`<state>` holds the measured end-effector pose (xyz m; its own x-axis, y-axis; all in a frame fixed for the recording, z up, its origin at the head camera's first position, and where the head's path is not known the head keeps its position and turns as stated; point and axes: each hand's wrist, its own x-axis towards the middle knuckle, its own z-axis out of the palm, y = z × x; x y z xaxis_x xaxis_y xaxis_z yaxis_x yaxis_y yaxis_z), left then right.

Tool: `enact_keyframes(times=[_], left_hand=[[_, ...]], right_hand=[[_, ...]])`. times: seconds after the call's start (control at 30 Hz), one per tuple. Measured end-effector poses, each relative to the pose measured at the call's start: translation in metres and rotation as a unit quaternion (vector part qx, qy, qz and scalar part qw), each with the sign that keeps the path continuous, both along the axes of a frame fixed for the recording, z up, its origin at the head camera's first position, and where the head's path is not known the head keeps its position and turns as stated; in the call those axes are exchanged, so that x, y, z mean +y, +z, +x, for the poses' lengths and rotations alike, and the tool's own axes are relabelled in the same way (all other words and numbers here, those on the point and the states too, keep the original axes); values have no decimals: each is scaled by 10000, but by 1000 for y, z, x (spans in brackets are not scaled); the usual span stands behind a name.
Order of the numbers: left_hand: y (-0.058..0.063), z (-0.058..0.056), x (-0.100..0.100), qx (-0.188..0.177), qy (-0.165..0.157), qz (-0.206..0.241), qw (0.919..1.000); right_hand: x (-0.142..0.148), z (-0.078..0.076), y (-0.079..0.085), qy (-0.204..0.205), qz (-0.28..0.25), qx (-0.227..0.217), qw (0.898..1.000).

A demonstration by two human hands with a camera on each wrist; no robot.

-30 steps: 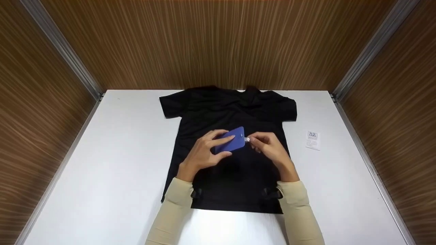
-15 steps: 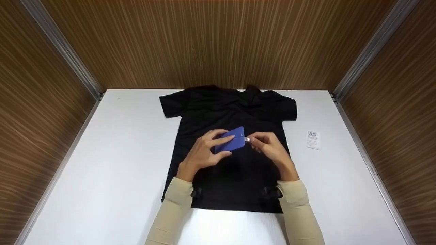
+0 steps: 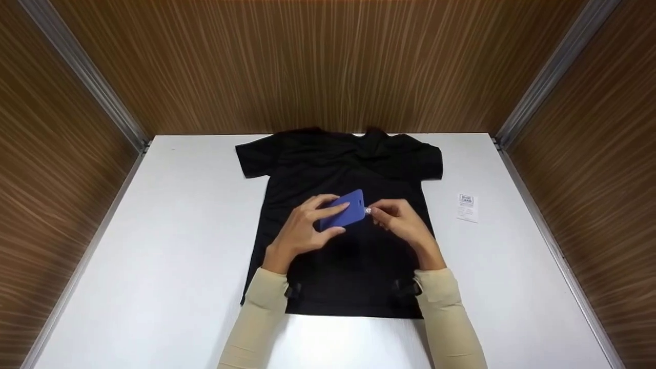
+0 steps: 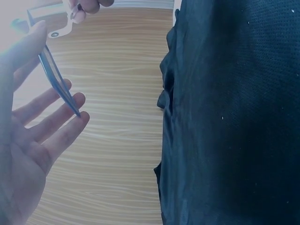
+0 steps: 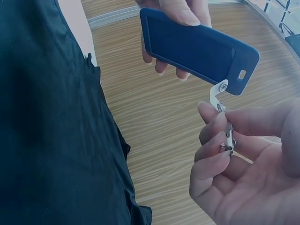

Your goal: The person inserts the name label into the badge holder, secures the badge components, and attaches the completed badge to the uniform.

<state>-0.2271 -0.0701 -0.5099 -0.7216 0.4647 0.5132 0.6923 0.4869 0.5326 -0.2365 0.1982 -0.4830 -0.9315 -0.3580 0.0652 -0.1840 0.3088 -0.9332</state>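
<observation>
My left hand [image 3: 301, 229] holds a blue badge holder [image 3: 342, 211], thumb on one side and fingers on the other. In the right wrist view the holder [image 5: 192, 47] shows a recessed window and a slot at its right end. My right hand [image 3: 405, 224] pinches a small metal badge clip [image 5: 228, 140] between thumb and fingers. From the clip runs a short strap [image 5: 215, 97] with a snap button, its end overlapping the holder's lower edge beside the slot. Below both hands a black T-shirt [image 3: 353, 277] lies spread out, collar away from me.
A small white printed card [image 3: 467, 208] lies on the white table [image 3: 189, 230] to the right of the shirt. Wood-grain panels [image 3: 307, 66] enclose the table at the back and both sides, with metal rails [image 3: 82, 56] along the corners.
The whole head view has shifted slightly left. The slot in the badge holder shows more plainly now, and the holder has tilted a little. Both hands keep their hold.
</observation>
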Motion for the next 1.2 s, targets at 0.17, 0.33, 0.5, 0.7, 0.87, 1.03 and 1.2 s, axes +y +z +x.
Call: enact_keyframes(times=[0.17, 0.33, 0.5, 0.7, 0.87, 1.03, 1.2], left_hand=[[0, 0, -1, -92, -14, -9, 10000], [-1, 1, -2, -149, -5, 29, 9999], [-1, 1, -3, -162, -36, 74, 9998], [-1, -1, -3, -160, -44, 93, 9998], [0, 0, -4, -234, 20, 46, 9997], [1, 0, -6, -237, 50, 16, 9997], [2, 1, -5, -189, 25, 71, 9998]], right_hand=[[0, -1, -1, 18, 76, 16, 10000], [1, -2, -4, 26, 145, 29, 9999], [1, -3, -5, -127, 120, 106, 9998], [2, -6, -6, -328, 169, 122, 9992], [4, -10, -5, -337, 489, 137, 9981], [8, -18, -5, -450, 838, 350, 9949], [16, -28, -6, -618, 1075, 466, 9912]])
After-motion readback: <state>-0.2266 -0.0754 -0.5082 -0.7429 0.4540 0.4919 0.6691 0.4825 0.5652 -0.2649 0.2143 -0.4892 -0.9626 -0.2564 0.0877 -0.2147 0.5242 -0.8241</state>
